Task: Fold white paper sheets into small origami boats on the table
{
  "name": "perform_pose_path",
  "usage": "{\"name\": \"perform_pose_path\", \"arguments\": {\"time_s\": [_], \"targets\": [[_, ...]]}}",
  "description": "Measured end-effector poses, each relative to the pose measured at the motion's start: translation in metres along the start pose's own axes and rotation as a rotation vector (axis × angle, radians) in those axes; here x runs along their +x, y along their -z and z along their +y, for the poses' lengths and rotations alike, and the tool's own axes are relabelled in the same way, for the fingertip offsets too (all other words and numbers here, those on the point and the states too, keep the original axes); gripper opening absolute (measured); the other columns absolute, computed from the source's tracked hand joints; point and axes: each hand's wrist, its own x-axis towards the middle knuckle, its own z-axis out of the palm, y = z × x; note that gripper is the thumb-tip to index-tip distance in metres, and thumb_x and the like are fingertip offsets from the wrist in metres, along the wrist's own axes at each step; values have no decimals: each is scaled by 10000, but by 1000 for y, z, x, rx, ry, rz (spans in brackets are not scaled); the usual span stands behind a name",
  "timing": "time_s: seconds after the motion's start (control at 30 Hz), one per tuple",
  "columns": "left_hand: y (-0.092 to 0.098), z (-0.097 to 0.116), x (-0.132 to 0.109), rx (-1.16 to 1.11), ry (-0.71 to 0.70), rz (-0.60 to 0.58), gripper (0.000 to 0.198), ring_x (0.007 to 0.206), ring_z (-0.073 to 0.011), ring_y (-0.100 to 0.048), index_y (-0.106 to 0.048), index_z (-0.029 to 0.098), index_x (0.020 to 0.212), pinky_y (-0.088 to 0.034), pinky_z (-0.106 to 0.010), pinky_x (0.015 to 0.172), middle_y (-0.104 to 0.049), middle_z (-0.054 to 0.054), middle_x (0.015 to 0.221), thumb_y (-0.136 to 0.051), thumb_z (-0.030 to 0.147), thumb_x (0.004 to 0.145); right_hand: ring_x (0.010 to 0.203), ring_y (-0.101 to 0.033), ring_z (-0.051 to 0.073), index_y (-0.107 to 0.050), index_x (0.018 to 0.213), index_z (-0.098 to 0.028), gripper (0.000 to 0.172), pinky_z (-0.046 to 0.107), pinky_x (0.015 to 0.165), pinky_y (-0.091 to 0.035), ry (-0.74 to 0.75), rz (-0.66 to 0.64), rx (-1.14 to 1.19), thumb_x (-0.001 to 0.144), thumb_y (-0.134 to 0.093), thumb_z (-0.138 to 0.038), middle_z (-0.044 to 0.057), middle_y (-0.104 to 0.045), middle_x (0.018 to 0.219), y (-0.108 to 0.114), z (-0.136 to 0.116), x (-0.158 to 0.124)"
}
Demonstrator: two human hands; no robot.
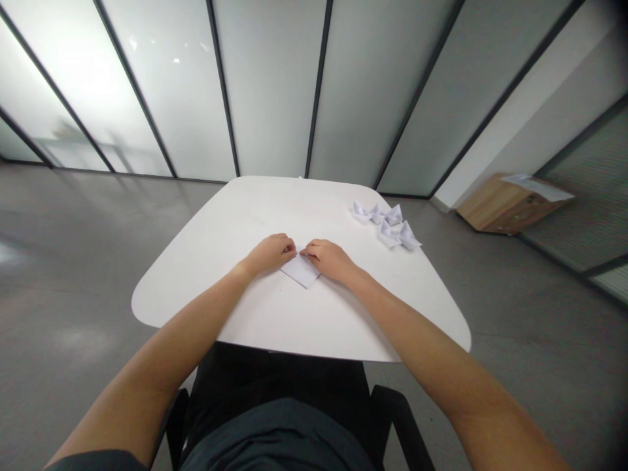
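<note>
**Item 1. Left hand** [273, 252]. Bare, forearm reaching in from the lower left. Grip closed: the fingers are curled in and their tips bear down on the far left edge of the folded paper. The heel of the hand lies on the surface.

**Item 2. Right hand** [328, 258]. Bare, forearm reaching in from the lower right. Grip closed in the same way, with curled fingers and tips on the far right edge of the same sheet. Its fingertips come almost to those of the left hand, above the middle of the paper.

**Item 3. Folded paper** [301, 270]. White and flat, lying on the surface near its centre, between and partly under both hands. One corner points toward the person. The upper part is hidden by the fingers, so the fold there cannot be made out.

**Item 4. Surface** [255, 314]. White top with rounded corners.

**Item 5. Paper boats** [390, 226]. A small cluster of white folded boats on the far right part of the surface, well apart from the hands.

**Item 6. Cardboard box** [505, 206]. Brown, on the floor to the right, against the wall.

**Item 7. Glass panels** [269, 85]. Frosted, dark-framed, behind the surface.
</note>
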Motion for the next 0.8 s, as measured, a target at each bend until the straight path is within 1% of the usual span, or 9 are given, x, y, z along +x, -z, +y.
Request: {"name": "perform_pose_path", "arguments": {"time_s": [0.13, 0.2, 0.33, 0.43, 0.53, 0.63, 0.73, 0.8], "targets": [[-4, 7, -2, 96, 24, 29, 257, 1054, -256, -645, -713, 225, 1044, -520, -369, 938, -700, -71, 1101, -644, 467, 988, 1127, -674, 234, -792, 1215, -232, 271, 353, 1019, -494, 50, 32, 11, 1073, -562, -223, 70, -764, 1216, -6, 4, 1], [-4, 7, -3, 151, 20, 36, 267, 1085, -269, -631, -707, 235, 1074, -514, -387, 973, -698, -73, 1120, -650, 482, 989, 1157, -670, 233, -782, 1220, -211, 269, 359, 1044, -480, 86, 34, 17, 1077, -555, -213, 73, -769, 1237, -8, 5, 3], [-4, 2, -1, 205, -6, 61, 268, 1093, -275, -620, -710, 225, 1096, -502, -401, 1008, -705, -83, 1124, -634, 465, 1007, 1206, -666, 226, -756, 1283, -196, 347, 374, 1075, -451, 136, 10, -2, 1061, -506, -103, 70, -760, 1314, -10, 8, 7], [-6, -3, 1, 209, -44, 73, 249, 1101, -270, -615, -717, 216, 1087, -493, -400, 1024, -717, -82, 1132, -607, 431, 1023, 1225, -659, 229, -739, 1334, -205, 406, 384, 1080, -444, 140, -18, -35, 1047, -486, -69, 63, -734, 1381, -8, 8, 8], [-6, -4, 3, 213, -53, 70, 230, 1086, -264, -621, -726, 215, 1078, -490, -398, 1024, -737, -71, 1119, -564, 375, 1041, 1243, -648, 236, -731, 1368, -247, 432, 390, 1078, -451, 98, -45, -66, 1047, -488, -89, 41, -716, 1418, -5, 8, 7], [-4, -3, 3, 212, -27, 66, 232, 1091, -262, -625, -736, 223, 1089, -496, -389, 1001, -753, -64, 1108, -536, 332, 1045, 1233, -652, 246, -731, 1375, -268, 425, 405, 1076, -460, 66, -51, -91, 1056, -489, -126, 24, -707, 1435, -3, 8, 6], [-2, -2, 3, 202, -2, 67, 227, 1102, -264, -622, -745, 237, 1092, -501, -384, 981, -763, -63, 1091, -545, 327, 1036, 1230, -658, 246, -734, 1370, -282, 405, 414, 1087, -462, 63, -50, -73, 1065, -499, -158, 19, -702, 1441, -1, 9, 4], [-1, -1, 3, 191, -8, 68, 220, 1106, -265, -619, -748, 240, 1088, -500, -388, 996, -765, -65, 1093, -553, 323, 1031, 1247, -655, 243, -734, 1368, -295, 390, 418, 1103, -458, 67, -43, -45, 1070, -511, -180, 17, -698, 1447, -1, 10, 3]]}}
